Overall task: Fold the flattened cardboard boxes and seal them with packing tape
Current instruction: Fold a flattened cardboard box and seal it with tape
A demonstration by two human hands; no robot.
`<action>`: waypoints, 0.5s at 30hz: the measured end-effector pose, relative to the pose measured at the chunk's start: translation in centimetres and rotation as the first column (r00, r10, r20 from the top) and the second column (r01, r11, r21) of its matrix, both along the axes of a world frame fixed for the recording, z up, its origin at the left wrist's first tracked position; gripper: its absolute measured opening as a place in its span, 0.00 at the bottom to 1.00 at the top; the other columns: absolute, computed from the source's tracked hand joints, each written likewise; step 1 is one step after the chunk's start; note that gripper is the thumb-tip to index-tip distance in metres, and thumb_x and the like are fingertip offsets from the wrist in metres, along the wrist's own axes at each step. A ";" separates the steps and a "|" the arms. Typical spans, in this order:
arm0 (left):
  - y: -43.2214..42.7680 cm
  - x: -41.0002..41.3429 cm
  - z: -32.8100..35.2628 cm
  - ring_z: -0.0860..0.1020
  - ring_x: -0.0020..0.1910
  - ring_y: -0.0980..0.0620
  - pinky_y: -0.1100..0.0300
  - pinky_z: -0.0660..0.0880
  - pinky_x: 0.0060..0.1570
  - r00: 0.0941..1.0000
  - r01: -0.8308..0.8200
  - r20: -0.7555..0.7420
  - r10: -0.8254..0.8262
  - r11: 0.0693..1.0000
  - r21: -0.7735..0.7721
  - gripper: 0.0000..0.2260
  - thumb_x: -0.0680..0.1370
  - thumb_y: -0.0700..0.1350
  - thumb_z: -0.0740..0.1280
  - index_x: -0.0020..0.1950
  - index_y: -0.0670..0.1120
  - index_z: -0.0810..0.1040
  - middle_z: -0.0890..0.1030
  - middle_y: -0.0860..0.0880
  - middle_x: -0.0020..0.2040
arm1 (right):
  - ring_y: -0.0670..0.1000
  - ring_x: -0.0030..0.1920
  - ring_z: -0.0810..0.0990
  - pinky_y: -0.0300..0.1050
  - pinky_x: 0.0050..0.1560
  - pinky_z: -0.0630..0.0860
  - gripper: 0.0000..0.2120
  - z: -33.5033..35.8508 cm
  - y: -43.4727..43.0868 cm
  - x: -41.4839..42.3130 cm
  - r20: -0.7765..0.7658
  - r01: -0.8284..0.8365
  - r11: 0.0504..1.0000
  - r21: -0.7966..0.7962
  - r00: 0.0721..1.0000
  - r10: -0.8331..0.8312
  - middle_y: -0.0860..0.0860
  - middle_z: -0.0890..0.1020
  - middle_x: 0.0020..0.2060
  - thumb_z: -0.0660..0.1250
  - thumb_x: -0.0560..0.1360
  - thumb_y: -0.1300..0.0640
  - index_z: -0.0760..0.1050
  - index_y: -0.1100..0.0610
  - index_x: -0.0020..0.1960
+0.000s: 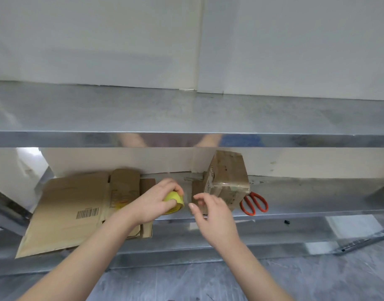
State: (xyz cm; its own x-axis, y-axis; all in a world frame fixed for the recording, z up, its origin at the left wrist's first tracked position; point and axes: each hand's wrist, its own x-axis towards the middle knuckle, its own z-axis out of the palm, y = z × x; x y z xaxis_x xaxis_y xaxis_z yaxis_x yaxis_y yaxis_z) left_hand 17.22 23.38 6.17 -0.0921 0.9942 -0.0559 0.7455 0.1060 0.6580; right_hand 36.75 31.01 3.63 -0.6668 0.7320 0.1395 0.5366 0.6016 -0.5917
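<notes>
Left hand [154,203]: fingers curled round a yellow roll of packing tape [175,202], gripped from above over the middle of the lower shelf [306,192], near its front edge; right hand [210,213]: just beside the roll, fingers half-curled, thumb and forefinger apart and aimed at the roll's edge; whether a clear strip lies between them cannot be told. Judgement: the roll is light and rigid on its core and is best held across the core as at present; the free end is thin, sticky and liable to fold onto itself, so it should be taken by its outermost corner and kept taut. Behind the right hand, toward the shelf's back edge, a folded cardboard box [227,181] stands tilted, with glossy tape across its lower face; judged light, hollow and easily tipped or dented, it should be steadied by its edges and corners, not by the middle of a panel. Orange-handled scissors [254,204] lie just right of the box, partly hidden by it. At the shelf's left end the flattened cardboard boxes [78,209] lie stacked and overhang the front edge; judged stiff along the panels and weak at the creases, they are best lifted by the overhanging edge.
</notes>
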 end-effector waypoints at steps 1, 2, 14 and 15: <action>-0.4 0.1 -0.1 0.69 0.56 0.61 0.74 0.61 0.57 1.000 0.013 0.012 -0.013 1.000 0.020 0.14 0.72 0.50 0.61 0.55 0.50 0.74 0.71 0.54 0.55 | 0.43 0.50 0.77 0.41 0.52 0.75 0.19 -0.4 -0.7 -0.7 -0.043 0.018 0.991 -0.135 0.999 -0.024 0.43 0.80 0.47 0.60 0.75 0.37 0.76 0.48 0.56; -0.8 0.2 -0.3 0.69 0.55 0.62 0.72 0.62 0.58 1.000 0.021 0.018 -0.021 0.999 0.035 0.12 0.73 0.51 0.62 0.55 0.51 0.74 0.70 0.55 0.54 | 0.42 0.46 0.78 0.41 0.49 0.76 0.15 -0.8 -1.3 -1.5 -0.100 0.035 0.967 -0.253 0.993 -0.062 0.43 0.81 0.44 0.65 0.74 0.39 0.77 0.49 0.52; -5.1 -0.5 -3.7 0.72 0.48 0.64 0.73 0.67 0.51 0.979 -0.081 0.185 0.081 0.997 -0.007 0.31 0.74 0.44 0.73 0.71 0.62 0.63 0.73 0.59 0.56 | 0.45 0.34 0.74 0.47 0.44 0.75 0.11 -3.7 -2.5 -4.6 -0.235 0.069 0.811 -0.581 0.940 -0.249 0.44 0.77 0.32 0.70 0.74 0.61 0.74 0.49 0.37; -5.4 -0.5 -4.2 0.73 0.46 0.61 0.73 0.68 0.50 0.975 -0.093 0.203 0.095 0.995 -0.020 0.31 0.73 0.43 0.74 0.70 0.63 0.65 0.75 0.58 0.54 | 0.45 0.34 0.74 0.50 0.45 0.77 0.11 -4.0 -2.5 -4.7 -0.225 0.067 0.792 -0.606 0.941 -0.252 0.43 0.77 0.31 0.70 0.74 0.61 0.74 0.49 0.36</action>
